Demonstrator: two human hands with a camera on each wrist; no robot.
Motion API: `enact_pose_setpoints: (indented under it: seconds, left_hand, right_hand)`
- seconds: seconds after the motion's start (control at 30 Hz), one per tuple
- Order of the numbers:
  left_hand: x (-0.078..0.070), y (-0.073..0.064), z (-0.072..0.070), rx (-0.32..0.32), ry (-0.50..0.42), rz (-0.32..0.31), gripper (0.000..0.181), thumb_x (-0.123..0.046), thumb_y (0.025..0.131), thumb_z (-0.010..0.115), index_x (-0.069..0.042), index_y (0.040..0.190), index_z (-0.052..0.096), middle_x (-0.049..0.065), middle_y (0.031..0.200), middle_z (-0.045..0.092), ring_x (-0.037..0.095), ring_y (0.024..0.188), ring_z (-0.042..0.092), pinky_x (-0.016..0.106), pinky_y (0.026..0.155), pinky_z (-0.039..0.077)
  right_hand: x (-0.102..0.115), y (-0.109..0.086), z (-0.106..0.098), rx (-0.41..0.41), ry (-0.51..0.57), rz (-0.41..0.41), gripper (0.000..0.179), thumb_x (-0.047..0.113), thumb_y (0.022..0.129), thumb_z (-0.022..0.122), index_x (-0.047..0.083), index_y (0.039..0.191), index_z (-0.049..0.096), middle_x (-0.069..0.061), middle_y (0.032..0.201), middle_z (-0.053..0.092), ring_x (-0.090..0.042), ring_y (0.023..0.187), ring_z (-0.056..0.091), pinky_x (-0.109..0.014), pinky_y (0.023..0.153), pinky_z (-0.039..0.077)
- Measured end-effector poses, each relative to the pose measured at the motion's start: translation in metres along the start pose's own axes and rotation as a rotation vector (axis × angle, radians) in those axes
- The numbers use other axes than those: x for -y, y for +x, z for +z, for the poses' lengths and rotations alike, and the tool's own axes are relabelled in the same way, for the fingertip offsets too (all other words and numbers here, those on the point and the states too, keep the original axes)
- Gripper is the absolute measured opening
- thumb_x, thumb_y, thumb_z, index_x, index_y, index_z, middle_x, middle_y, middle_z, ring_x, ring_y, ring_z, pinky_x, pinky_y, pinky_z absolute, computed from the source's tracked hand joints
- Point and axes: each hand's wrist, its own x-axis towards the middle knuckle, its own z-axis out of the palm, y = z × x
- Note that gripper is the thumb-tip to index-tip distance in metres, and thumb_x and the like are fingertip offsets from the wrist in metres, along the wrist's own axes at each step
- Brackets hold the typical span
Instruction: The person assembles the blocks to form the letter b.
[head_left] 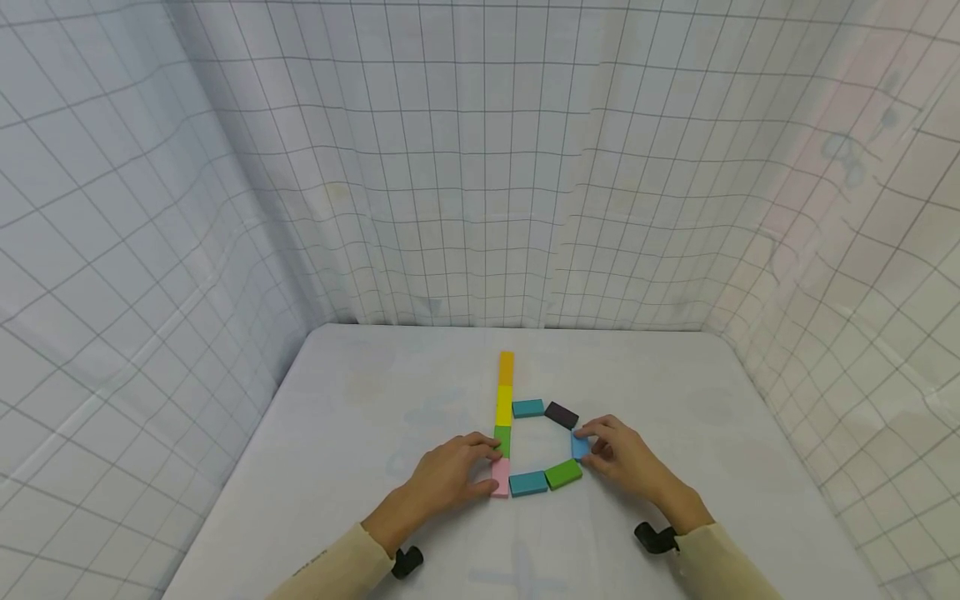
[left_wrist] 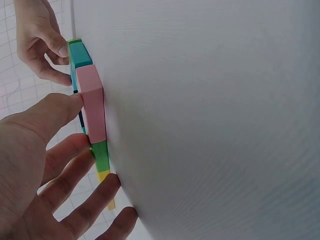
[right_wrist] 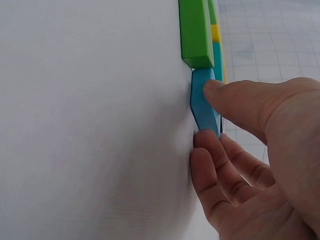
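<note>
A straight column of flat blocks lies on the white table: an orange block (head_left: 507,368), a yellow block (head_left: 504,406), a green block (head_left: 502,441) and, nearest, a pink block (head_left: 500,478). My left hand (head_left: 450,472) rests against its left side, thumb at the pink block, fingers spread loosely by the pink and green ones. To the right, a curve is formed by teal blocks (head_left: 528,408) (head_left: 528,483), a black block (head_left: 561,415), a light blue block (head_left: 579,446) and another green block (head_left: 563,474). My right hand (head_left: 624,457) pinches the light blue block between thumb and fingers.
The white table (head_left: 360,400) spreads around the blocks. Grid-patterned white curtains (head_left: 480,167) hang behind it and along both sides. Black devices (head_left: 407,562) are strapped at both wrists, by the light sleeves.
</note>
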Motion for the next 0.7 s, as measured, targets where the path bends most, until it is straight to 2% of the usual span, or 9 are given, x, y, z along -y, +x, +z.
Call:
enact_pose_setpoints:
  seconds: [0.17,0.33,0.53,0.7]
  left_hand:
    - [0.0009,0.0011,0.0002,0.004,0.005,-0.008,0.047,-0.041,0.102,0.093,-0.019,0.143,0.084,-0.003,0.159,0.075,0.025,0.145,0.073,0.052,0.119,0.065]
    - [0.0008,0.0012,-0.0002,0.007,0.0,-0.01,0.048,-0.04,0.102,0.093,-0.019,0.143,0.084,-0.003,0.159,0.075,0.025,0.145,0.073,0.052,0.119,0.065]
    - [-0.0004,0.0007,-0.0004,0.017,-0.005,-0.025,0.048,-0.042,0.102,0.093,-0.02,0.143,0.084,-0.004,0.159,0.075,0.024,0.145,0.072,0.051,0.12,0.064]
    - [-0.0019,0.0002,-0.0011,0.026,-0.005,-0.038,0.048,-0.042,0.102,0.093,-0.02,0.143,0.084,-0.005,0.16,0.074,0.025,0.146,0.072,0.053,0.12,0.065]
  right_hand:
    - [0.0007,-0.0001,0.0,-0.006,-0.011,-0.014,0.037,0.004,0.103,0.088,0.004,0.139,0.079,-0.018,0.138,0.072,-0.017,0.099,0.074,-0.028,0.087,0.066]
    - [0.0019,0.0008,0.0001,-0.006,-0.024,0.007,0.042,0.009,0.106,0.087,0.003,0.146,0.075,-0.02,0.144,0.069,-0.008,0.099,0.072,-0.026,0.088,0.065]
    - [0.002,0.0055,0.0,0.028,-0.029,0.044,0.051,0.018,0.11,0.083,0.002,0.156,0.069,-0.021,0.157,0.066,-0.002,0.099,0.068,-0.026,0.088,0.063]
    - [0.0013,0.0063,-0.0009,0.054,-0.034,0.057,0.052,0.023,0.113,0.08,0.003,0.159,0.067,-0.021,0.16,0.066,0.0,0.101,0.065,-0.025,0.086,0.061]
